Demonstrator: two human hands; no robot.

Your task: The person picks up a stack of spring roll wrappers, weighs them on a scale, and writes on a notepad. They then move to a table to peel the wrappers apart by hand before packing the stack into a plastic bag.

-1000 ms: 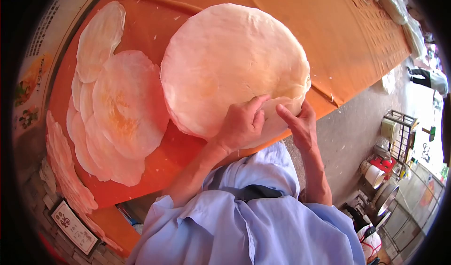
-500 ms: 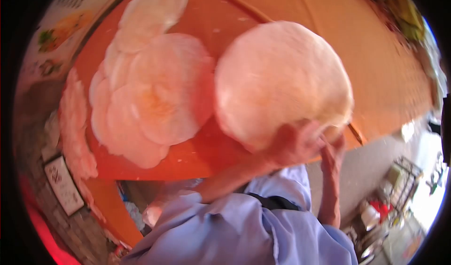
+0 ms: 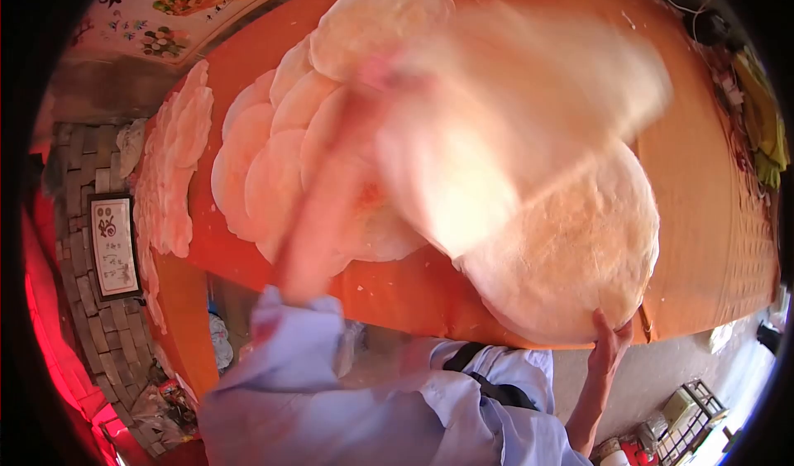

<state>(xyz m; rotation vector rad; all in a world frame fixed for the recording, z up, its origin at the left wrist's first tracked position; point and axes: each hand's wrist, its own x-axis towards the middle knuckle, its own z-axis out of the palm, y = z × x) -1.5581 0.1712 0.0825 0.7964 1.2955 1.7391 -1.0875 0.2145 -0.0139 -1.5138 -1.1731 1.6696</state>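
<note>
A round, thin flatbread (image 3: 529, 94), smeared by motion, is lifted and folded over above the stack. My left hand (image 3: 389, 73), blurred, grips its edge at the far left, over the spread-out rounds. Beneath it lies a thick pile of large flatbreads (image 3: 579, 251), pale at the rim and browner in the middle. At the pile's near edge, my right hand (image 3: 610, 338) holds the rim, with a fingertip on top. Overlapping flatbreads (image 3: 277, 168) lie spread to the left, partly hidden by my left forearm.
An orange-covered table (image 3: 703, 243) fills the view. More overlapping thin pieces (image 3: 178, 168) hang along its left edge. A framed sign (image 3: 114, 247) leans beside a brick surface. Cloths (image 3: 757, 119) lie at the right edge, and a wire rack (image 3: 691, 416) stands below right.
My left hand has swung from the pile's near edge to the far left, raising the top flatbread. My right hand stays at the near rim. The view has shifted.
</note>
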